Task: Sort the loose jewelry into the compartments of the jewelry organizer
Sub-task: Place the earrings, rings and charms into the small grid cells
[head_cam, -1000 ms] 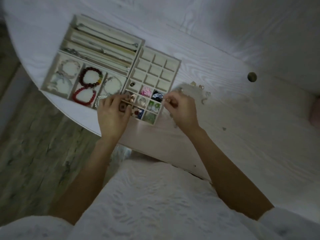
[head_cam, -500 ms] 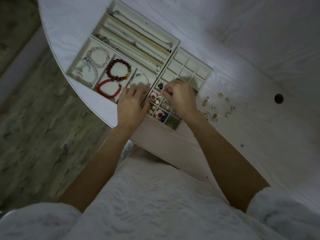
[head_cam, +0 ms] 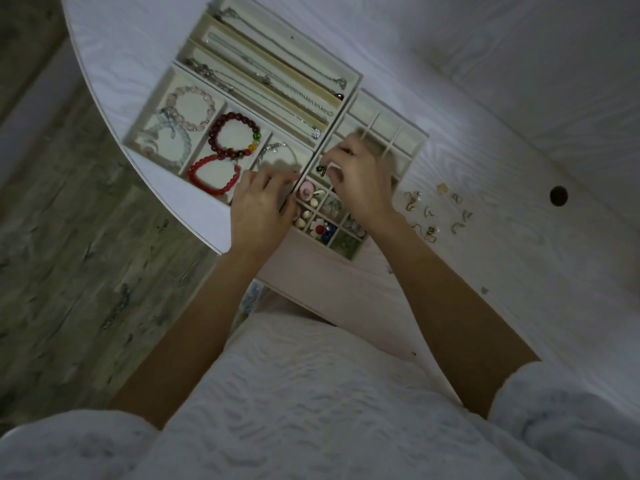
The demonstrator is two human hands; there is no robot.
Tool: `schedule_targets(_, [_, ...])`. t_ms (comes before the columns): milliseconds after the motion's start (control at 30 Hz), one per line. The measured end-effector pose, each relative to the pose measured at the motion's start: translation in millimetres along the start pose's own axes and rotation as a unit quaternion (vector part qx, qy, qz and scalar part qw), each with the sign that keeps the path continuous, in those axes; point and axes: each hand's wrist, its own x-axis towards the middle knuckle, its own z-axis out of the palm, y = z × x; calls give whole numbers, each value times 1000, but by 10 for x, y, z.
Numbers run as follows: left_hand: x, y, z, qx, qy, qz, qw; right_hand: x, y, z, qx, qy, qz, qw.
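Observation:
A beige grid tray [head_cam: 414, 142] of small square compartments lies on the white table, its near cells filled with beads and earrings. My right hand [head_cam: 360, 181] hovers over its middle cells with the fingers curled; whether they pinch anything is hidden. A small dark earring [head_cam: 322, 169] lies in a cell just beside the fingertips. My left hand [head_cam: 259, 209] rests on the seam between the grid tray and the bracelet tray [head_cam: 149, 112], fingers bent over the edge. Several loose gold earrings [head_cam: 434, 211] lie on the table to the right of the tray.
The bracelet tray holds a dark red bracelet [head_cam: 233, 136], a bright red one [head_cam: 213, 176] and pale bead bracelets. A long-slot tray [head_cam: 353, 81] behind holds chains. The table edge [head_cam: 173, 202] curves close to the trays. A round hole [head_cam: 558, 195] sits at right.
My right hand moved from the loose earrings at the tray's right edge to above the grid tray's middle cells. My left hand stayed on the tray seam. The view shifted.

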Motion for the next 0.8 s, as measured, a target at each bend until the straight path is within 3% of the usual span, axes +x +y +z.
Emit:
schedule_targets(267, [-3,-16,15,0,5,-1,1000,37,5,-24,-50,-14,-86,995])
schedule_targets(433, [2,-18,33,-7,14,-1,1000,89,36,-68,-56,-98,-139,984])
schedule_targets(633, [4,-38,79,-19,31,-4,999,-30,133,-166,104,-75,15,992])
schedule_targets(800, [214,26,65,-37,67,46,996,-54,90,-91,153,-36,57,986])
